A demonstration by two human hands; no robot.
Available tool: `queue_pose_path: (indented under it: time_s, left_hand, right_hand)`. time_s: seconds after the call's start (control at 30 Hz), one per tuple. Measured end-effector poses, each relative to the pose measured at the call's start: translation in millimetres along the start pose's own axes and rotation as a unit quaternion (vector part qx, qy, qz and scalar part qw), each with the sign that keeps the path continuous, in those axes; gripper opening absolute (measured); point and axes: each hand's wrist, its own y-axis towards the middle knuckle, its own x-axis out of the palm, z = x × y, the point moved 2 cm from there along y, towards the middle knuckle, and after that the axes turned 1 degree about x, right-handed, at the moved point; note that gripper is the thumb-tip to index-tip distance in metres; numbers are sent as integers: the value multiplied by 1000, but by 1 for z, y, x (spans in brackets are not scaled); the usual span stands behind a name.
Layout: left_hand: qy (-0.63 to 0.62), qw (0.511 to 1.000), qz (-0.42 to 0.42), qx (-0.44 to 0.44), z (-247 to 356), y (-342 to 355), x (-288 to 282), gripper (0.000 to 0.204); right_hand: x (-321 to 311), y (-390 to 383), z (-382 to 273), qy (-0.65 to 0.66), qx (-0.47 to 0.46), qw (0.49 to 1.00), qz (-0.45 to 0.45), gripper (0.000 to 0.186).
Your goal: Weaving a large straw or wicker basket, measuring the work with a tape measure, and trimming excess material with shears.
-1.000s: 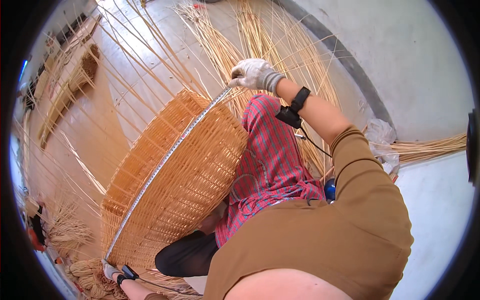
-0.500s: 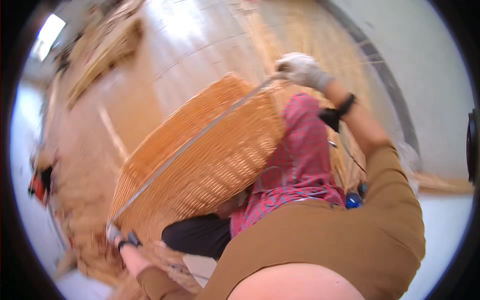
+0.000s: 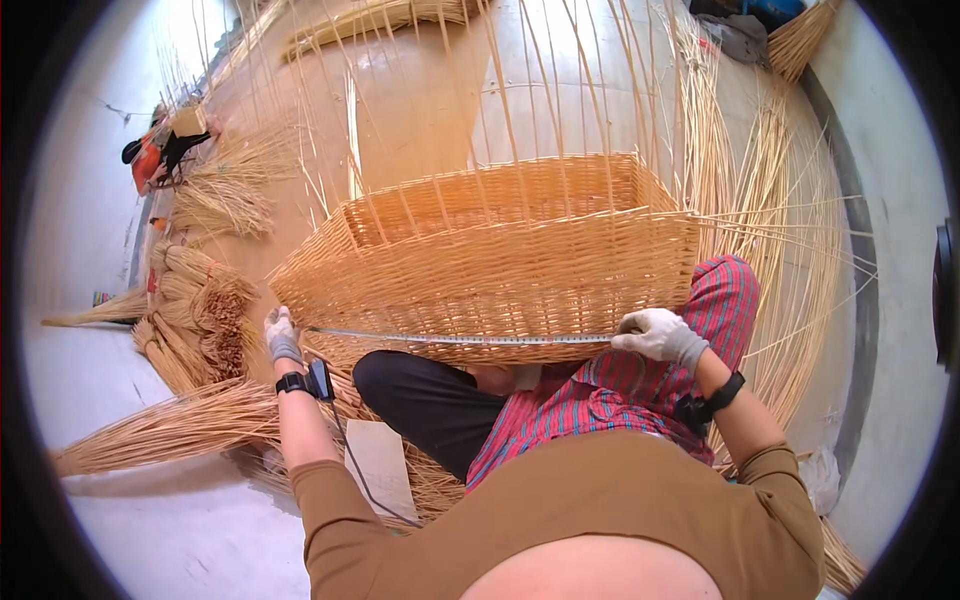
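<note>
A large rectangular basket (image 3: 480,275) woven from tan willow rods leans tilted across my lap, with long uprights rising from its far part. Along its near side runs a pale tape measure (image 3: 460,339), stretched nearly level. My right hand (image 3: 656,336), in a white work glove, pinches the tape's right end beside the basket's right corner and my knee. At the left corner my gloved left hand (image 3: 281,330) is closed by the tape's left end; its fingertips are partly hidden.
Bundles of rods (image 3: 205,310) lie on the floor at the left, with another bundle (image 3: 190,425) below them. Loose rods (image 3: 755,200) spread along the right wall. A pale sheet (image 3: 380,465) lies by my left forearm. An orange and black object (image 3: 160,155) stands at far left.
The tape, earlier stretched diagonally over the basket, now lies along its near side. My right hand has come down and nearer; my left has moved up. The view has turned and sharpened.
</note>
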Motion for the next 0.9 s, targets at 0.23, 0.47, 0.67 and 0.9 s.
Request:
queue_pose_path:
  time_s: [0.23,0.47,0.67,0.9]
  left_hand:
    - [-34,903,-243,353,160,-260,95,20]
    - [-245,491,-534,643,287,-555,94,13]
    - [-421,518,-425,612,268,-605,112,22]
    - [-133,541,-523,644,259,-594,167,14]
  right_hand:
    - [23,-6,5,8,27,1000,-2,53]
    - [45,-4,-14,-16,-20,999,-44,43]
    - [62,-9,18,6,-16,999,-47,47]
    - [97,8,57,86,-100,991,-16,56]
